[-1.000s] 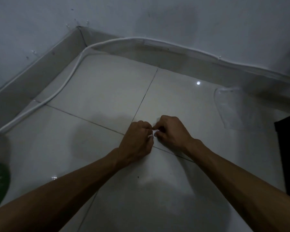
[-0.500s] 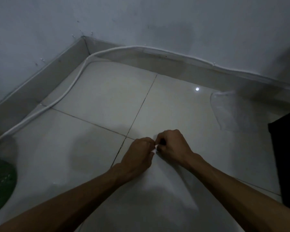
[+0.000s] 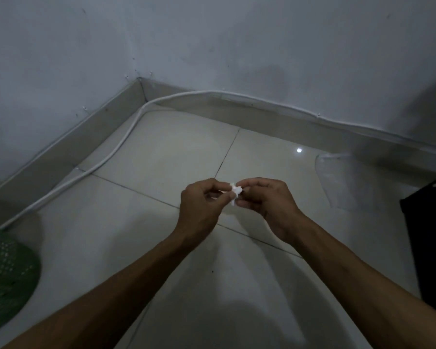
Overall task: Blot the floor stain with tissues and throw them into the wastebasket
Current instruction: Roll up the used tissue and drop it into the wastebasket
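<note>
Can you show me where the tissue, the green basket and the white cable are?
tissue [image 3: 235,192], head view, crumpled middle
green basket [image 3: 8,278], head view, mesh wall
white cable [image 3: 106,157], head view, stretch along floor

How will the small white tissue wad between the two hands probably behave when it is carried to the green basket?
The tissue wad looks crumpled and thin, so it is probably soft and very light. Pinched between the left hand and right hand, it may tear if pulled. Dropped toward the green basket, it would likely drift rather than roll.

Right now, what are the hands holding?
A small crumpled tissue, pinched at its sides between the fingertips of the left hand and right hand.
</note>
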Demonstrator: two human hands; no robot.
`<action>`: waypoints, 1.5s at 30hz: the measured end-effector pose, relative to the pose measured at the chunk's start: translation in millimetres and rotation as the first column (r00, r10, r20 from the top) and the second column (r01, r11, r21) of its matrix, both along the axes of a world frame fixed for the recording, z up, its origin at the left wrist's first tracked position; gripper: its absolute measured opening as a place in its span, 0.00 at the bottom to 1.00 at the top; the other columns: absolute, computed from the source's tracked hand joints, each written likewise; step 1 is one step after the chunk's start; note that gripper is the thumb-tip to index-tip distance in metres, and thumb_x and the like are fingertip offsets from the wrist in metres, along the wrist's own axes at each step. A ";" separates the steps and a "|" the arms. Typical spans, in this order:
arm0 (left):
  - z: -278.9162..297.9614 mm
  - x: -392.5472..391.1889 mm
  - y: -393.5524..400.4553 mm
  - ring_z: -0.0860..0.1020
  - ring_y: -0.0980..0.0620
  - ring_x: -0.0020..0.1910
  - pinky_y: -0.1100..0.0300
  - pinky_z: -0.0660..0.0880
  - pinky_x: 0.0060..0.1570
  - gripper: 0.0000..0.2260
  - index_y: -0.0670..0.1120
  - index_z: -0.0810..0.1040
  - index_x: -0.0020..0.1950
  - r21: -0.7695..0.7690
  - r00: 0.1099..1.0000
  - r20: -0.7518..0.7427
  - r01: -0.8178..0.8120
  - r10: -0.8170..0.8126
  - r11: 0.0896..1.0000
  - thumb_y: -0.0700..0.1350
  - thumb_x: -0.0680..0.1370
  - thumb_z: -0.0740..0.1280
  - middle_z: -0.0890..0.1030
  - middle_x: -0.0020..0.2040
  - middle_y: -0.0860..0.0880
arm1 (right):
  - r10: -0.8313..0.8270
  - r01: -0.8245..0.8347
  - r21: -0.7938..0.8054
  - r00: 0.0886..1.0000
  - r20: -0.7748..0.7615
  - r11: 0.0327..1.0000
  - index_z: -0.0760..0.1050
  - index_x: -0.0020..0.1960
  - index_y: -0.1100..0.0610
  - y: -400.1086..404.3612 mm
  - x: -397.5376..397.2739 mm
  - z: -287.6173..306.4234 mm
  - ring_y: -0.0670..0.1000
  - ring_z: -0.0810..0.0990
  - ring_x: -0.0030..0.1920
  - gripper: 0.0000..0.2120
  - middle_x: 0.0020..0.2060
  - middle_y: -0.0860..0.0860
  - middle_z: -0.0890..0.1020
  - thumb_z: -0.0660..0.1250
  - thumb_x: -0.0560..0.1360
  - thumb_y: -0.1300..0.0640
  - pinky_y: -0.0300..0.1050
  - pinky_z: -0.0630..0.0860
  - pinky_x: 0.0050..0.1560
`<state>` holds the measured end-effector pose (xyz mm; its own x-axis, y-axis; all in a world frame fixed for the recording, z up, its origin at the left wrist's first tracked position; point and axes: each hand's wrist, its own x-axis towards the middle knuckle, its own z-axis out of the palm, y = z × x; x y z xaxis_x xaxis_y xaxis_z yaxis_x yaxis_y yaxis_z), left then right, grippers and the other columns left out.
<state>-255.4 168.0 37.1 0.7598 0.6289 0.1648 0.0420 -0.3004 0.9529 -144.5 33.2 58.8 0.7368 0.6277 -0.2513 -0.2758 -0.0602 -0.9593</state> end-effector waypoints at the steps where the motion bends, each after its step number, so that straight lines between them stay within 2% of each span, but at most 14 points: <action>1: 2.6 0.5 1.6 0.86 0.52 0.43 0.51 0.85 0.48 0.06 0.45 0.87 0.50 -0.007 1.000 0.003 -0.002 0.002 1.000 0.43 0.74 0.78 0.87 0.44 0.52 | -0.002 0.003 0.034 1.000 -0.024 0.999 0.84 0.52 0.68 0.7 -0.3 4.3 0.58 0.87 0.49 0.07 0.49 0.62 0.87 0.67 0.78 0.69 0.48 0.85 0.55; 3: 6.0 0.3 2.1 0.86 0.52 0.43 0.51 0.85 0.48 0.05 0.45 0.87 0.50 -0.016 1.000 0.017 0.012 -0.012 1.000 0.43 0.75 0.78 0.87 0.43 0.51 | -0.001 0.003 0.074 1.000 -0.025 0.997 0.83 0.52 0.69 1.7 -2.8 8.9 0.56 0.87 0.49 0.06 0.49 0.63 0.87 0.71 0.77 0.67 0.46 0.84 0.55; 6: 8.9 -2.9 -0.9 0.86 0.52 0.43 0.50 0.85 0.48 0.05 0.43 0.86 0.49 -0.017 0.999 0.040 0.019 -0.019 1.000 0.39 0.74 0.77 0.87 0.43 0.50 | -0.019 0.019 0.057 1.000 -0.008 0.998 0.82 0.51 0.70 2.8 -6.4 11.4 0.57 0.87 0.47 0.07 0.48 0.66 0.86 0.75 0.73 0.69 0.46 0.85 0.53; 9: 11.5 -9.1 -0.2 0.86 0.52 0.43 0.49 0.84 0.48 0.05 0.43 0.87 0.48 0.010 0.999 0.052 0.010 -0.011 1.000 0.39 0.73 0.78 0.87 0.43 0.51 | -0.027 0.028 0.023 0.999 -0.017 0.999 0.84 0.49 0.65 4.0 -8.0 14.7 0.58 0.88 0.46 0.06 0.45 0.63 0.87 0.75 0.73 0.71 0.45 0.85 0.48; 12: 17.3 -15.4 1.8 0.86 0.53 0.43 0.51 0.84 0.47 0.06 0.43 0.88 0.48 0.058 0.998 0.066 -0.026 0.022 0.998 0.40 0.73 0.79 0.88 0.43 0.52 | -0.015 0.022 -0.053 0.993 0.121 0.998 0.85 0.48 0.60 8.8 -12.1 19.9 0.53 0.89 0.43 0.06 0.42 0.56 0.88 0.75 0.73 0.69 0.42 0.84 0.44; 16: 25.9 -24.5 9.4 0.86 0.53 0.42 0.52 0.85 0.45 0.08 0.43 0.86 0.50 0.054 0.991 0.093 -0.100 0.095 0.994 0.39 0.72 0.79 0.87 0.43 0.51 | 0.008 0.015 -0.082 0.959 0.282 0.997 0.85 0.47 0.56 24.2 -22.4 28.6 0.50 0.88 0.42 0.06 0.39 0.53 0.88 0.76 0.73 0.64 0.38 0.83 0.41; 19: 34.2 -35.1 18.5 0.86 0.51 0.44 0.55 0.85 0.45 0.15 0.45 0.82 0.57 -0.007 0.984 0.110 -0.140 0.140 0.990 0.39 0.72 0.79 0.86 0.46 0.49 | 0.026 -0.002 -0.071 0.941 0.338 0.997 0.86 0.47 0.52 38.7 -33.9 33.8 0.46 0.87 0.40 0.05 0.38 0.50 0.88 0.76 0.74 0.61 0.31 0.77 0.36; 21: 38.7 -43.3 24.4 0.86 0.51 0.44 0.56 0.85 0.45 0.17 0.45 0.82 0.60 -0.001 0.982 0.095 -0.167 0.166 0.986 0.40 0.73 0.78 0.86 0.47 0.49 | 0.042 -0.016 -0.077 0.935 0.352 0.997 0.87 0.46 0.50 49.7 -41.6 37.1 0.44 0.87 0.41 0.05 0.39 0.48 0.88 0.77 0.74 0.59 0.32 0.77 0.37; 24: 46.4 -60.3 32.3 0.85 0.53 0.44 0.56 0.85 0.47 0.12 0.45 0.85 0.57 0.033 0.972 0.074 -0.224 0.221 0.974 0.41 0.74 0.78 0.86 0.46 0.51 | 0.071 -0.045 -0.083 0.932 0.357 0.996 0.88 0.47 0.49 67.5 -54.8 42.9 0.43 0.86 0.43 0.04 0.42 0.45 0.89 0.77 0.75 0.57 0.38 0.78 0.42; 30: 67.2 -107.4 50.3 0.86 0.49 0.42 0.53 0.85 0.45 0.08 0.44 0.84 0.56 0.061 0.935 0.143 -0.337 0.326 0.940 0.40 0.77 0.75 0.86 0.43 0.50 | 0.160 -0.195 0.056 0.911 0.381 0.979 0.87 0.54 0.51 101.6 -91.6 61.0 0.45 0.87 0.48 0.07 0.46 0.46 0.89 0.74 0.77 0.60 0.38 0.81 0.45; 35: 93.3 -154.2 71.9 0.86 0.50 0.42 0.49 0.85 0.43 0.06 0.46 0.82 0.53 0.174 0.876 0.203 -0.473 0.438 0.864 0.42 0.77 0.75 0.86 0.43 0.52 | 0.245 -0.343 0.164 0.868 0.433 0.925 0.86 0.57 0.52 134.7 -133.2 80.4 0.43 0.86 0.52 0.10 0.49 0.44 0.88 0.69 0.80 0.61 0.36 0.82 0.50; 38: 109.1 -185.4 81.8 0.86 0.49 0.41 0.45 0.84 0.42 0.04 0.48 0.80 0.49 0.197 0.834 0.226 -0.545 0.504 0.815 0.43 0.78 0.74 0.86 0.41 0.51 | 0.349 -0.459 0.200 0.839 0.418 0.865 0.85 0.61 0.53 151.0 -160.2 89.3 0.44 0.86 0.56 0.13 0.53 0.45 0.88 0.67 0.81 0.64 0.40 0.82 0.57; 43: 132.6 -235.9 99.6 0.83 0.52 0.39 0.54 0.82 0.38 0.03 0.48 0.80 0.48 0.387 0.741 0.234 -0.665 0.630 0.639 0.44 0.79 0.73 0.82 0.40 0.55 | 0.535 -0.644 0.244 0.749 0.391 0.725 0.77 0.71 0.53 173.4 -206.4 95.9 0.43 0.83 0.63 0.21 0.63 0.46 0.84 0.64 0.81 0.65 0.40 0.80 0.63; 45: 139.6 -252.4 106.2 0.83 0.54 0.41 0.60 0.81 0.39 0.02 0.49 0.81 0.49 0.434 0.712 0.233 -0.686 0.663 0.584 0.44 0.79 0.73 0.82 0.41 0.56 | 0.550 -0.665 0.223 0.727 0.410 0.713 0.76 0.72 0.51 180.4 -220.1 94.5 0.40 0.82 0.63 0.22 0.64 0.44 0.84 0.64 0.81 0.65 0.38 0.80 0.62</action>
